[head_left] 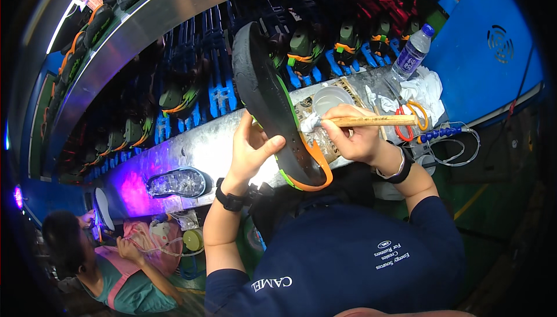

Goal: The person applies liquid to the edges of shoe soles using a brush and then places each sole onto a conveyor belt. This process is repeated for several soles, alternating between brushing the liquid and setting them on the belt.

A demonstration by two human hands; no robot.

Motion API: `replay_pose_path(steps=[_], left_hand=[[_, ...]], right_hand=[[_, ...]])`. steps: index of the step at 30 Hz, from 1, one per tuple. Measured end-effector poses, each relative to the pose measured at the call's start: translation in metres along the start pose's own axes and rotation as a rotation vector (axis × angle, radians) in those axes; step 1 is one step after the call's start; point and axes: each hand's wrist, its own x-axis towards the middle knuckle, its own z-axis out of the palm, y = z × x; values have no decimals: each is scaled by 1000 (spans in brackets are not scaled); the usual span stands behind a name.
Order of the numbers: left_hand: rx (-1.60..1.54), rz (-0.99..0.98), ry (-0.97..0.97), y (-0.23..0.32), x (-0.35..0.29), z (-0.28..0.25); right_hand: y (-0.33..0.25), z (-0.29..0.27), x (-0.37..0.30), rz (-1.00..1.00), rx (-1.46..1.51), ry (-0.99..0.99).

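My left hand (250, 150) grips a shoe upper (262, 82) by its side, thumb across the edge. The shoe is held up at a tilt with its black bottom toward me, and its near end has an orange rim with green edging. My right hand (355, 141) pinches a brush (371, 121) by its light wooden handle. The brush's whitish tip is against or just beside the shoe's right edge; I cannot tell which. Behind that tip, a translucent bowl (332, 90) stands on a piece of printed cardboard.
A shoe sole (177, 183) lies on the metal bench (226, 121) at left. At right are a water bottle (412, 53), white rags (425, 92), scissors (415, 116) and a coiled hose (447, 133). Beyond, blue racks hold several shoes (304, 50). A co-worker (130, 282) sits lower left, holding a sole.
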Motion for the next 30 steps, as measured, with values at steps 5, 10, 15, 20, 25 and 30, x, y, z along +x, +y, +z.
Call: replay_pose_path(steps=[5,10,15,20,25,30], left_hand=[[-10,-17,-23,-2,1,6],[-39,-85,-81,2,-1,17],[-33,-142,-124,0,-3,29],[19,-204,-157,-3,3,40],[26,-258,-144,-7,21,54],[64,-324,-164,10,52,82]], right_hand=[[2,-6,12,-27,-69,16],[8,-9,18,-86,-50,125],[10,-20,23,-73,-64,152],[18,-33,20,-106,-64,205],[23,-74,8,-103,-41,329],[16,-134,-44,37,84,647]])
